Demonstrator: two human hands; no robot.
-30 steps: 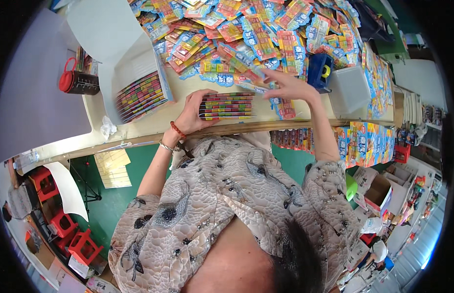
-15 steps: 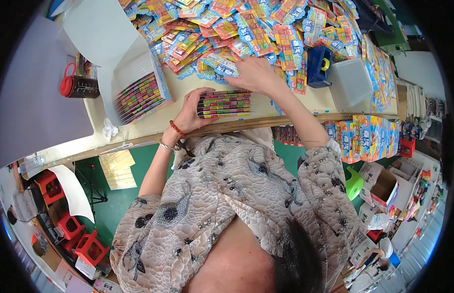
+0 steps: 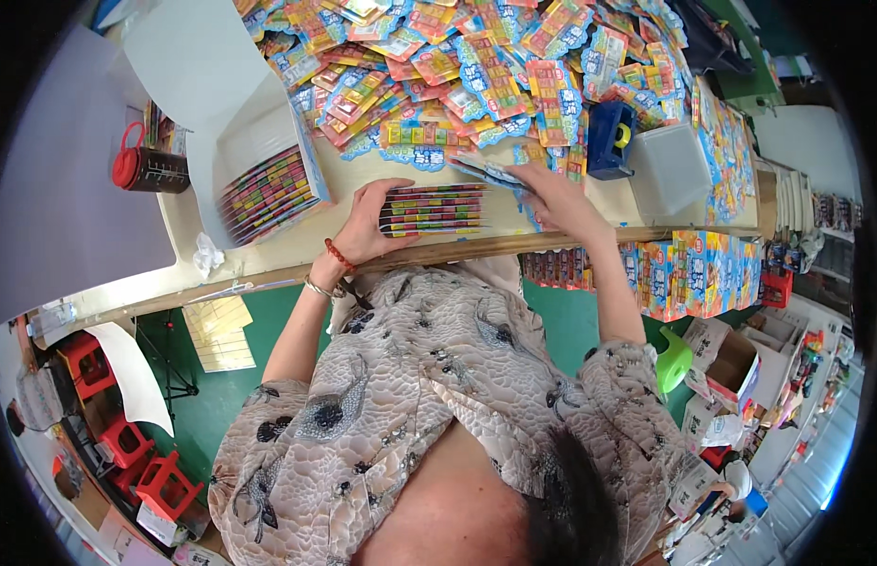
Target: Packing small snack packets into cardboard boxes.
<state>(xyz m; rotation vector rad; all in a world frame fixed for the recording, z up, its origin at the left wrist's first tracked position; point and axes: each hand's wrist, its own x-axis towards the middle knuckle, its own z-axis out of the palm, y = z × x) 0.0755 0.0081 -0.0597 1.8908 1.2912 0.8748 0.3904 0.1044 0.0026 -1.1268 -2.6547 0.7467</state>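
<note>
My left hand [image 3: 367, 224] is closed round the left end of a row of blister cards [image 3: 434, 209], which stand on edge close together at the table's near edge. In my right hand [image 3: 559, 202] is another blister card [image 3: 492, 174], blue-edged and seen nearly edge-on, just above and to the right of that row. Beyond both hands spreads a large heap of loose blister cards [image 3: 495, 75], blue, yellow and red. To the left, an open white box [image 3: 311, 160] holds more cards standing in a row [image 3: 268, 193].
A red-lidded dark bottle [image 3: 155, 170] and crumpled tissue [image 3: 208, 255] are at the left. On the right stand a blue tape dispenser [image 3: 610, 137] and a translucent plastic tub [image 3: 672, 168]. Filled colourful boxes [image 3: 693, 274] stand below the table's right edge.
My right hand has come back from the heap toward the near edge, bringing a blister card with it. My left hand stays on the row of cards.
</note>
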